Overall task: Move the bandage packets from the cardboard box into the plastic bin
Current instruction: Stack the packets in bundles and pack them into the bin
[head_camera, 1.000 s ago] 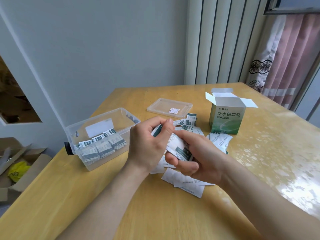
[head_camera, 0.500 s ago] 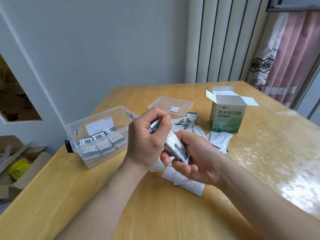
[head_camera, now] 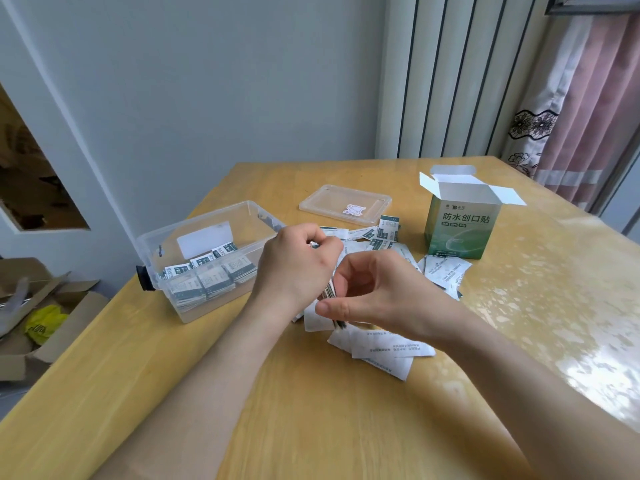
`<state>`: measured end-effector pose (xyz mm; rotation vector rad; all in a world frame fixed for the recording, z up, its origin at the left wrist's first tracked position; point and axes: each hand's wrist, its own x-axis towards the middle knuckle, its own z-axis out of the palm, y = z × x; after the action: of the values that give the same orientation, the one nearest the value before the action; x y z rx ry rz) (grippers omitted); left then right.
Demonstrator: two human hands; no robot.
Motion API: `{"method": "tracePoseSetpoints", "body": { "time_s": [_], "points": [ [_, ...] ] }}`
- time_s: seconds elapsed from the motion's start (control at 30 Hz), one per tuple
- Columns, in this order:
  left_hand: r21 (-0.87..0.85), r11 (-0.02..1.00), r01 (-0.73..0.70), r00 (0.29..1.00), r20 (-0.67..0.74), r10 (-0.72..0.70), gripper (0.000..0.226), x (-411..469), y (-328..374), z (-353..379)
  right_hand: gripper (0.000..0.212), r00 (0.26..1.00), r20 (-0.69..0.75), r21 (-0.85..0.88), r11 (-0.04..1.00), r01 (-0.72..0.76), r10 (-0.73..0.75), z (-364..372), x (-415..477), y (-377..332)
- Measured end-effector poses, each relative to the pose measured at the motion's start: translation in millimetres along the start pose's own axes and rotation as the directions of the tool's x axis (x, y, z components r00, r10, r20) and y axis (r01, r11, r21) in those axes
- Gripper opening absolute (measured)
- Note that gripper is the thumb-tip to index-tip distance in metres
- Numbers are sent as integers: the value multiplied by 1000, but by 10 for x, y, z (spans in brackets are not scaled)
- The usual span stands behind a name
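A clear plastic bin (head_camera: 162,247) stands at the left of the wooden table and holds rows of white-and-green bandage packets (head_camera: 211,275). The green cardboard box (head_camera: 460,226) stands open at the right. Loose packets (head_camera: 381,348) lie scattered between them. My left hand (head_camera: 298,265) and my right hand (head_camera: 377,296) meet over the pile. Both pinch a small stack of packets (head_camera: 329,294) held on edge between them. Most of the stack is hidden by my fingers.
The bin's clear lid (head_camera: 346,202) lies flat behind the pile, with a small sticker on it. An open brown carton (head_camera: 41,327) with yellow material sits on the floor to the left. A wall and a radiator stand behind the table, a curtain at the right.
The stack has turned from flat in my right palm to standing on edge between both hands. My right fingers have come up around it, and my left hand has closed in on its top.
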<state>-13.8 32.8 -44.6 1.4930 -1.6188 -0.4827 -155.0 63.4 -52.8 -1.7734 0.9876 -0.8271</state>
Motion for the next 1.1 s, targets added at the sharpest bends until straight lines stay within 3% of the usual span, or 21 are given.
{"method": "tracePoseSetpoints", "body": {
  "time_s": [0.13, 0.23, 0.3, 0.37, 0.43, 0.47, 0.6, 0.7, 0.93, 1.03, 1.1],
  "points": [
    [-94, 992, 80, 995, 65, -74, 30, 8, -14, 27, 32, 999, -2, 134, 990, -46, 46, 13, 21, 21],
    [-401, 907, 127, 968, 248, -26, 39, -4, 9, -42, 30, 994, 8, 374, 922, -101, 106, -71, 41, 56],
    [-460, 887, 44, 918, 369, 146, 63, -2, -30, -118, 46, 989, 44, 489, 860, -145, 142, -162, 53, 79],
    [-437, 896, -75, 819, 486, 305, 87, -36, -52, -169, 61, 987, 80, 577, 800, -163, 143, -229, 52, 85],
    [-345, 922, -176, 757, 551, 351, 101, -91, -37, -168, 68, 984, 113, 627, 759, -177, 136, -273, 44, 91],
    [-278, 926, -254, 758, 537, 369, 102, -123, -21, -148, 67, 983, 122, 630, 755, -182, 135, -288, 42, 98],
    [-206, 908, -365, 812, 408, 418, 81, -154, -12, -78, 50, 978, 174, 652, 731, -201, 114, -293, 23, 66],
    [-141, 896, -422, 817, 369, 443, 75, -130, -31, -85, 53, 971, 219, 671, 708, -220, 94, -279, 15, 65],
    [-130, 907, -401, 819, 392, 418, 74, -137, 46, -242, 64, 973, 220, 640, 741, -203, 77, -256, 46, 24],
    [-108, 919, -380, 808, 445, 386, 72, -98, 93, -479, 49, 977, 192, 603, 774, -195, 96, -298, 65, -104],
    [-143, 924, -354, 821, 426, 381, 56, -23, 105, -680, 38, 968, 228, 544, 811, -213, 102, -323, 101, -220]
  ]
}}
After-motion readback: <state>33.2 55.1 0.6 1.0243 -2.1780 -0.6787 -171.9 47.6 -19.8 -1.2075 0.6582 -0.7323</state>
